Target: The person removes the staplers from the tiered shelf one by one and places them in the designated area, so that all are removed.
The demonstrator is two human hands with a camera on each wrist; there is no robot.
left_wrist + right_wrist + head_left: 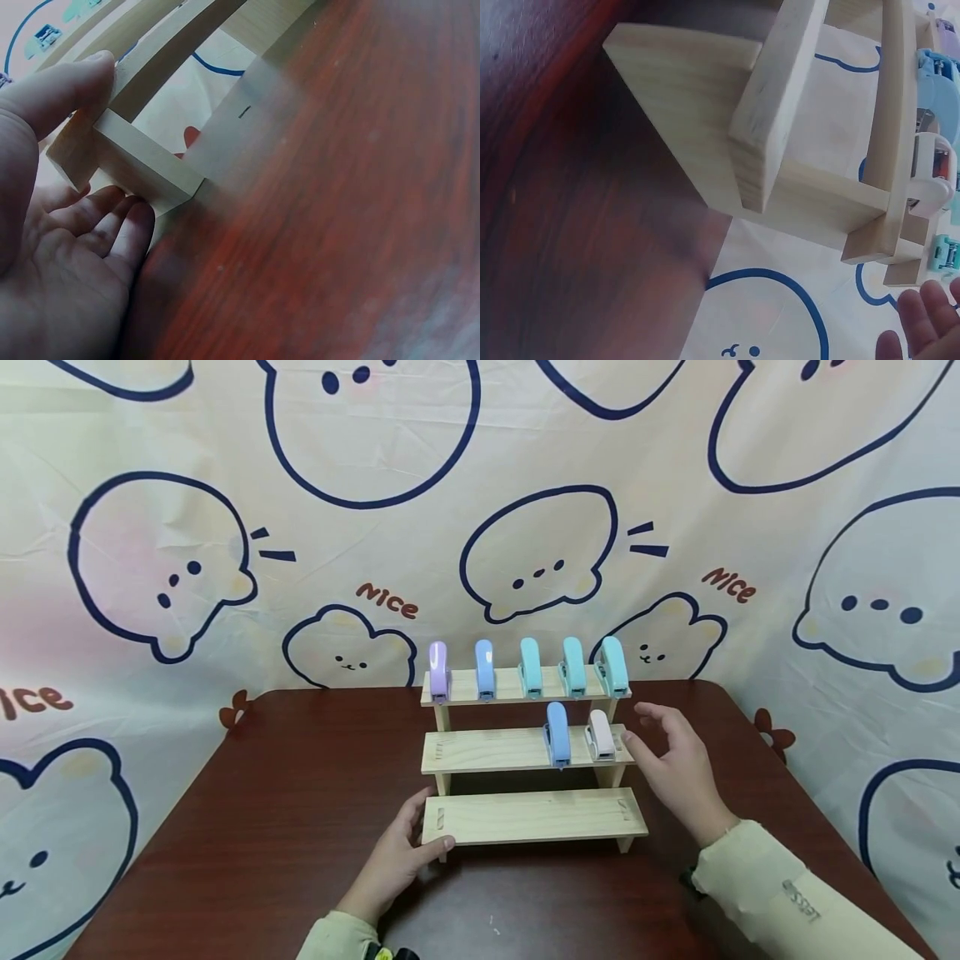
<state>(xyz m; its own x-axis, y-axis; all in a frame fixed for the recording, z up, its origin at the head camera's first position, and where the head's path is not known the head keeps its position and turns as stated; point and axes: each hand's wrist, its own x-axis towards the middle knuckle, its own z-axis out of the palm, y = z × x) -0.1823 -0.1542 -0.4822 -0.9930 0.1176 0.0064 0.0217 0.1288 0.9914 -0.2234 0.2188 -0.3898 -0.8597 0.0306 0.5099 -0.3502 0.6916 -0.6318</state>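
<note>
A three-step wooden rack point(536, 818) stands on the table. My left hand point(393, 864) holds the left end of its lowest shelf, the thumb on top; in the left wrist view the fingers curl beside the shelf's leg point(142, 161). Just off the right end of the middle shelf, my right hand point(681, 770) is held with its fingers loosely extended and nothing in them. A white stapler point(600, 735) sits nearest to it, with a blue stapler point(557, 733) on its left. Along the top shelf stand a purple stapler point(438, 672), another blue stapler point(485, 670) and several teal staplers point(531, 668).
Dark brown tabletop point(262, 810) surrounds the rack. Behind and at both sides hangs a pale cloth point(420, 552) with cartoon animal outlines.
</note>
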